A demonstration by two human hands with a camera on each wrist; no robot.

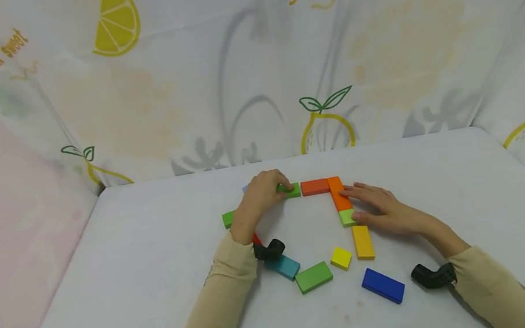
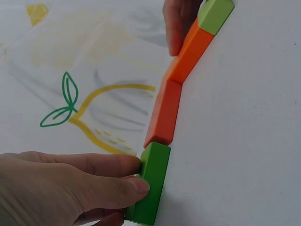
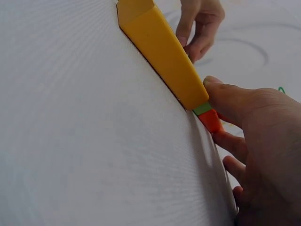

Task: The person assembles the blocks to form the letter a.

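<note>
At the back of the white table, my left hand (image 1: 264,190) holds a green block (image 2: 153,183), its thumb on the near face and fingers behind. A red block (image 1: 315,187) lies end to end with that green block. From the red block's right end, an orange block (image 1: 338,193) runs toward me, followed by a light green block (image 1: 348,218) and an amber-yellow block (image 3: 162,54). My right hand (image 1: 386,211) rests along the outer side of this column. Its thumb touches the light green block and its fingertips the orange one.
Nearer me lie a small yellow block (image 1: 341,258), a green block (image 1: 314,277), a teal block (image 1: 286,267) and a dark blue block (image 1: 383,286). Another green block (image 1: 228,220) shows partly behind my left wrist. A printed cloth (image 1: 246,73) hangs behind the table.
</note>
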